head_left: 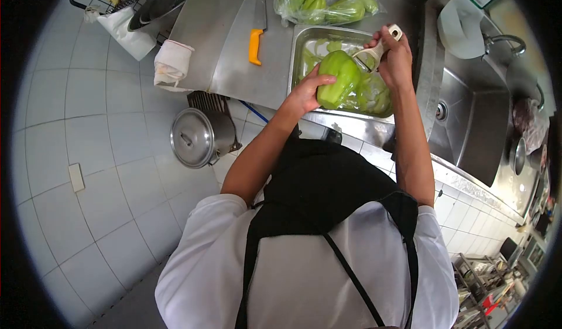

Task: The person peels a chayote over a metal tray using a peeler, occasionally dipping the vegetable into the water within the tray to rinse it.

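My left hand (305,94) is wrapped round the lower end of a pale green chayote (339,78), tilted over a metal tray (291,65). My right hand (395,62) grips a cream-coloured peeler (374,52), whose head is beside the chayote's right side. Green peelings (373,94) lie in the tray below. Behind the tray, a clear plastic bag (287,8) holds several green chayotes. To the left on the steel counter lies a knife (255,46) with an orange handle.
A folded white cloth (173,64) hangs at the counter's left edge. A lidded steel pot (193,138) stands below. On the right are a sink (465,115), a faucet (508,41) and a white plastic container (459,30).
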The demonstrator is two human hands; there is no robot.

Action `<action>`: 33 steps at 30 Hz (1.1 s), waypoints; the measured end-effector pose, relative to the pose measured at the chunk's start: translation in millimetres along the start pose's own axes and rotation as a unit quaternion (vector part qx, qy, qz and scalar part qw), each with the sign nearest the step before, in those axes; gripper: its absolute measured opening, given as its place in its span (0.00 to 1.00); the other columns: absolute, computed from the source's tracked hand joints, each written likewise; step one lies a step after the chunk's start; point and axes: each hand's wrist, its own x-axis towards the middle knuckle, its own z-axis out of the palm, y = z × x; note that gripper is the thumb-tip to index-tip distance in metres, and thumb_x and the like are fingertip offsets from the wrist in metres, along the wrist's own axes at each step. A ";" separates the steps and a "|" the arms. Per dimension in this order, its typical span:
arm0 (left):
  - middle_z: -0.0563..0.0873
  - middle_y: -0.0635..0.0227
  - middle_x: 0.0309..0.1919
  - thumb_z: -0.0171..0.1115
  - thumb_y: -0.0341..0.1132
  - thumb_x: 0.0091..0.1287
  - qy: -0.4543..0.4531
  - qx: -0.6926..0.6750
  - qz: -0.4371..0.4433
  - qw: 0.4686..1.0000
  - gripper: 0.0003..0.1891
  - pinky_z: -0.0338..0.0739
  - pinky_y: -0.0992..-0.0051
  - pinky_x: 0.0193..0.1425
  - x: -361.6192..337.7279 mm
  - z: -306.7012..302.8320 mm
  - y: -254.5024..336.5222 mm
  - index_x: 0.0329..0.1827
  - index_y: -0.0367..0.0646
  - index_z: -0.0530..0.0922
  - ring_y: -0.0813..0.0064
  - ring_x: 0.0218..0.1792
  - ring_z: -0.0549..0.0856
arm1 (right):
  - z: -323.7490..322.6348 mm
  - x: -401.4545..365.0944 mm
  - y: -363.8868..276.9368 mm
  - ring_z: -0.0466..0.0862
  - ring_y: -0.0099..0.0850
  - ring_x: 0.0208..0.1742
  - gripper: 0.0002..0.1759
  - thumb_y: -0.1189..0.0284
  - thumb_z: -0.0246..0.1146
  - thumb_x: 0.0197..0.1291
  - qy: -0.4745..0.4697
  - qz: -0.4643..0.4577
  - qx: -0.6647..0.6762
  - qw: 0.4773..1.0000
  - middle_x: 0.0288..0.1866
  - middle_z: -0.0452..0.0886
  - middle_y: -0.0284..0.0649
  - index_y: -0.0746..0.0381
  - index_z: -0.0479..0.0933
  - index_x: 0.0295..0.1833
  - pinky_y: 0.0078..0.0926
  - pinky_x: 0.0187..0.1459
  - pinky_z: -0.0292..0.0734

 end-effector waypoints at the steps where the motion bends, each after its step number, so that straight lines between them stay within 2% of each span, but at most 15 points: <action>1: 0.75 0.57 0.61 0.64 0.24 0.60 -0.016 -0.010 -0.011 1.000 0.37 0.79 0.55 0.63 -1.3 4.0 2.4 0.73 0.49 0.60 0.58 0.61 0.79 | 2.7 -2.0 0.6 0.78 0.29 0.33 0.13 0.73 0.57 0.72 -0.008 0.010 0.006 1.000 0.36 0.76 0.40 0.62 0.65 0.58 0.36 0.41 0.81; 2: 0.76 0.57 0.61 0.64 0.25 0.60 -0.033 -0.020 -0.022 0.999 0.37 0.79 0.55 0.63 -3.0 6.9 4.0 0.73 0.50 0.60 0.57 0.62 0.79 | 4.9 -3.6 1.8 0.78 0.29 0.33 0.14 0.73 0.57 0.72 -0.016 0.020 0.011 1.000 0.36 0.75 0.40 0.62 0.65 0.58 0.36 0.42 0.81; 5: 0.75 0.57 0.62 0.65 0.28 0.62 0.002 -0.088 -0.022 0.996 0.36 0.79 0.50 0.62 2.6 3.9 2.3 0.73 0.53 0.61 0.56 0.61 0.79 | 8.8 -6.4 4.9 0.77 0.29 0.33 0.14 0.73 0.57 0.72 -0.036 0.032 0.006 0.999 0.35 0.75 0.40 0.62 0.65 0.58 0.36 0.42 0.80; 8: 0.76 0.57 0.62 0.64 0.33 0.64 0.032 -0.021 0.000 0.999 0.32 0.79 0.44 0.61 2.9 -3.0 -3.8 0.72 0.51 0.64 0.57 0.61 0.79 | 4.6 -2.7 5.3 0.79 0.29 0.31 0.17 0.74 0.58 0.71 -0.033 0.018 0.014 0.999 0.35 0.76 0.41 0.65 0.63 0.60 0.35 0.37 0.82; 11: 0.77 0.53 0.63 0.64 0.37 0.65 0.015 -0.018 -0.022 0.999 0.33 0.75 0.41 0.64 -1.2 -5.4 -3.5 0.72 0.42 0.64 0.50 0.62 0.79 | -2.0 1.3 2.1 0.78 0.29 0.30 0.17 0.74 0.58 0.71 -0.030 0.006 0.012 0.999 0.34 0.76 0.40 0.65 0.63 0.60 0.36 0.37 0.82; 14: 0.77 0.52 0.63 0.63 0.38 0.65 0.052 -0.078 -0.008 0.996 0.31 0.76 0.42 0.63 -2.8 -2.7 -4.5 0.71 0.40 0.66 0.51 0.61 0.80 | -3.0 -0.2 0.2 0.78 0.29 0.30 0.17 0.74 0.58 0.71 -0.013 0.006 0.014 1.000 0.34 0.75 0.40 0.65 0.63 0.60 0.36 0.37 0.82; 17: 0.77 0.53 0.63 0.60 0.46 0.67 0.077 -0.089 0.043 0.992 0.29 0.74 0.41 0.64 2.9 5.0 -6.8 0.69 0.42 0.69 0.52 0.61 0.80 | 0.1 -7.8 5.1 0.78 0.29 0.30 0.16 0.74 0.57 0.71 -0.006 0.020 0.026 0.999 0.34 0.76 0.40 0.66 0.63 0.60 0.36 0.37 0.83; 20: 0.79 0.57 0.61 0.54 0.53 0.68 0.053 -0.102 0.059 0.992 0.29 0.72 0.42 0.65 7.9 16.5 -3.0 0.67 0.45 0.71 0.53 0.60 0.80 | 4.4 -18.5 18.9 0.78 0.29 0.29 0.15 0.74 0.57 0.72 -0.021 0.034 0.053 0.998 0.34 0.76 0.41 0.66 0.63 0.59 0.36 0.36 0.83; 23: 0.81 0.60 0.57 0.49 0.59 0.69 0.090 -0.100 0.049 0.990 0.30 0.73 0.46 0.63 5.6 25.1 1.0 0.66 0.48 0.73 0.55 0.57 0.81 | 19.2 -33.9 24.9 0.77 0.29 0.30 0.12 0.72 0.56 0.73 -0.010 0.039 0.065 0.997 0.33 0.75 0.39 0.63 0.65 0.56 0.36 0.38 0.81; 29: 0.82 0.64 0.50 0.50 0.58 0.73 0.087 -0.125 0.080 0.985 0.26 0.76 0.57 0.53 18.3 17.4 -5.5 0.64 0.50 0.74 0.63 0.50 0.82 | 34.4 -49.6 28.6 0.77 0.29 0.31 0.10 0.72 0.55 0.73 -0.001 0.046 0.057 0.997 0.33 0.76 0.39 0.63 0.66 0.55 0.37 0.40 0.81; 33: 0.84 0.64 0.49 0.56 0.56 0.71 0.082 -0.127 0.093 0.984 0.24 0.78 0.59 0.51 16.4 18.9 -8.0 0.61 0.49 0.75 0.66 0.49 0.84 | 35.2 -51.5 34.9 0.78 0.29 0.31 0.10 0.72 0.55 0.73 -0.006 0.032 0.051 0.998 0.34 0.76 0.39 0.62 0.66 0.55 0.36 0.40 0.81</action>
